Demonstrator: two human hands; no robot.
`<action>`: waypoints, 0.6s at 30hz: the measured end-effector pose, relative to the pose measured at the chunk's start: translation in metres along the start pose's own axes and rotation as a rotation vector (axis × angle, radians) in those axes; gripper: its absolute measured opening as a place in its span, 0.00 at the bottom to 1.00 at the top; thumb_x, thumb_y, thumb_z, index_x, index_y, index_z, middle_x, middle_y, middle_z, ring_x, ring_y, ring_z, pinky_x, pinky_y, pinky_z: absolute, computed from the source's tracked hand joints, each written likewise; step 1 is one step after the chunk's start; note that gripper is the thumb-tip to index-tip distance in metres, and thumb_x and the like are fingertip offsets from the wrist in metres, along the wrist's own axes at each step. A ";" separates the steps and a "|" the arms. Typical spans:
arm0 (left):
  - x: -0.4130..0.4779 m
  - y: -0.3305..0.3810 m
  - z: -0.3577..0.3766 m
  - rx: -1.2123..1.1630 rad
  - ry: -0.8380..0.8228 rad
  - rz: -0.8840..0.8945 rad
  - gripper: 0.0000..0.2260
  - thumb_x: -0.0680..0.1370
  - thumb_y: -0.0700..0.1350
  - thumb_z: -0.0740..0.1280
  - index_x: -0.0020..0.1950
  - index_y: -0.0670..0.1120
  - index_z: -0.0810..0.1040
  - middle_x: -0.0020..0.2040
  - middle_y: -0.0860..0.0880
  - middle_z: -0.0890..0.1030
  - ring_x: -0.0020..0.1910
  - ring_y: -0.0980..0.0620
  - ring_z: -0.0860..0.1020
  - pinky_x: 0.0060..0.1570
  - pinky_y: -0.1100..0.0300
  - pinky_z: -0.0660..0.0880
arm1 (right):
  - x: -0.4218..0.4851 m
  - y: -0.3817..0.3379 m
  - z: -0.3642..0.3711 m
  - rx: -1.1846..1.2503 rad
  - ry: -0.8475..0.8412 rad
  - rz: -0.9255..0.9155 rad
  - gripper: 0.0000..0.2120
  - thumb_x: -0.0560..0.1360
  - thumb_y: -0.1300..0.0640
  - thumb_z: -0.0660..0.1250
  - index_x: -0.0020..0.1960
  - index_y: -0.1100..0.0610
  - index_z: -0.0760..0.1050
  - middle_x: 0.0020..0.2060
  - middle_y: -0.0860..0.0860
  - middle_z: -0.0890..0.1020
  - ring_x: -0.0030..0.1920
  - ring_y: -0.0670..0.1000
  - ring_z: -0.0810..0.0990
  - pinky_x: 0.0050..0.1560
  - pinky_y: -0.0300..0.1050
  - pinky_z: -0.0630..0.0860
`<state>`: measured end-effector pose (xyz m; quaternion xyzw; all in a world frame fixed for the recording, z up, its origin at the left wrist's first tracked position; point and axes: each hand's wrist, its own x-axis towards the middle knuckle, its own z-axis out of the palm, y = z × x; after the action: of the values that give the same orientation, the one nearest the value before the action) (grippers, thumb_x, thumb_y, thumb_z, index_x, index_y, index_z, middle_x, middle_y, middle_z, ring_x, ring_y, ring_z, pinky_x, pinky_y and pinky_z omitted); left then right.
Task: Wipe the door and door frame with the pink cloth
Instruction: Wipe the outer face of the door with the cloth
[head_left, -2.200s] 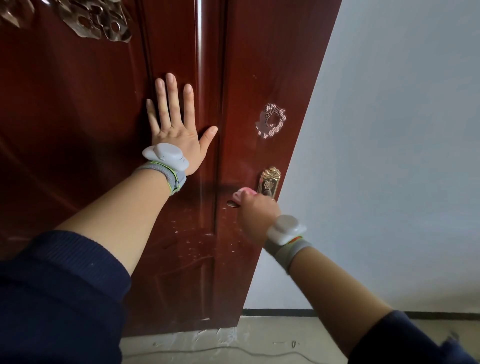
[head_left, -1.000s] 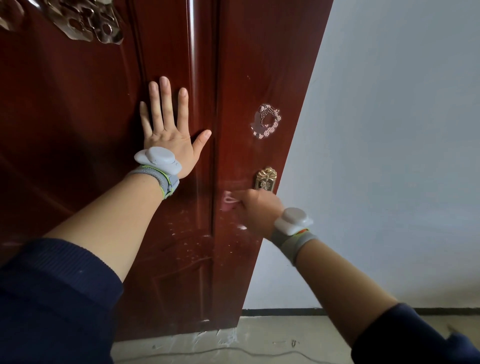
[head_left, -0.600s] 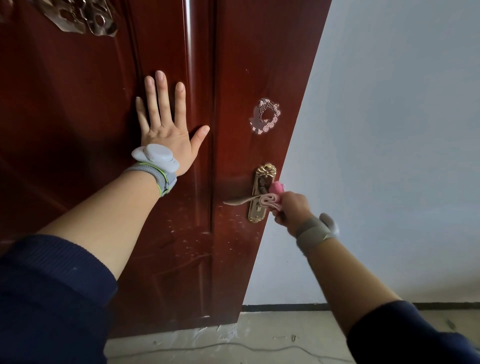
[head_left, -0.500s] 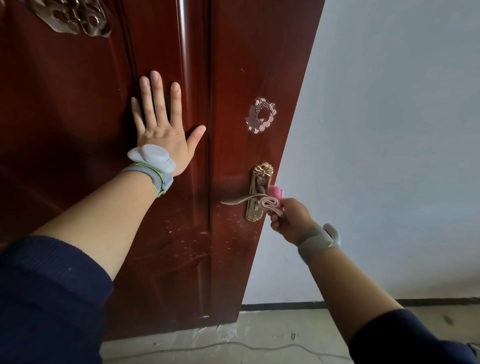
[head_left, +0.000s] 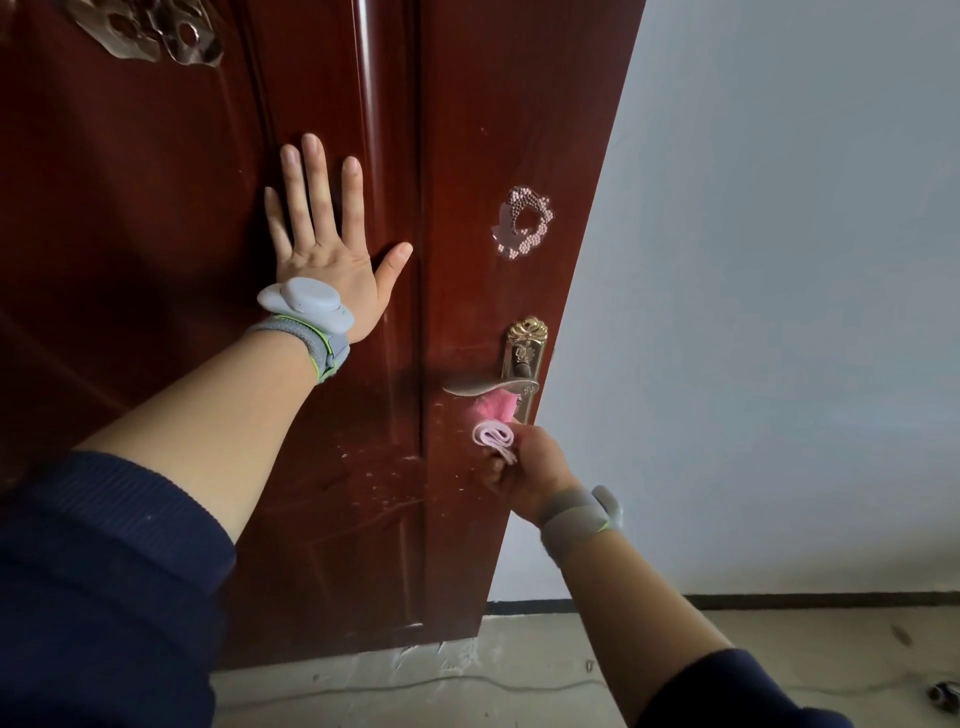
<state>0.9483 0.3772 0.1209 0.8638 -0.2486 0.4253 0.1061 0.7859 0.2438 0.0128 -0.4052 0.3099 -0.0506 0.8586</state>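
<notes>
A glossy dark red door fills the left and middle of the head view. My left hand lies flat on its panel, fingers straight and spread. My right hand grips a folded pink cloth just under the brass lever handle, and the cloth's upper end touches the door below the lever. The gold handle plate sits by the door's right edge.
A beaded sticker is stuck on the door above the handle, and a shiny ornament sits at top left. A pale wall with a dark baseboard lies right of the door. A thin cable runs across the concrete floor.
My right hand with the cloth moved from over the lever out to the door's edge, then dropped below the lever. My left hand stayed pressed on the door.
</notes>
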 end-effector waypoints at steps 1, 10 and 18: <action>0.000 0.000 0.000 0.004 0.002 -0.001 0.36 0.81 0.64 0.48 0.78 0.41 0.43 0.76 0.33 0.48 0.76 0.34 0.47 0.72 0.39 0.44 | 0.003 -0.004 -0.001 -0.008 0.024 -0.002 0.13 0.75 0.64 0.51 0.39 0.59 0.73 0.22 0.50 0.72 0.19 0.44 0.66 0.21 0.33 0.60; 0.000 0.000 0.000 0.005 0.017 0.000 0.36 0.81 0.64 0.48 0.78 0.40 0.45 0.76 0.32 0.49 0.75 0.33 0.48 0.72 0.40 0.44 | -0.035 0.002 0.047 -0.490 -0.209 -0.148 0.11 0.75 0.65 0.59 0.47 0.60 0.80 0.27 0.52 0.77 0.21 0.45 0.72 0.19 0.34 0.67; 0.000 0.001 0.002 0.008 0.030 -0.012 0.36 0.80 0.64 0.49 0.78 0.41 0.45 0.76 0.32 0.50 0.75 0.33 0.49 0.72 0.40 0.44 | -0.024 -0.056 0.031 -1.312 0.364 -0.643 0.16 0.73 0.57 0.61 0.57 0.43 0.78 0.41 0.49 0.84 0.44 0.53 0.81 0.48 0.43 0.77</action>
<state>0.9491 0.3755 0.1196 0.8592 -0.2400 0.4385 0.1088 0.7935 0.2358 0.0805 -0.8894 0.2798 -0.1701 0.3191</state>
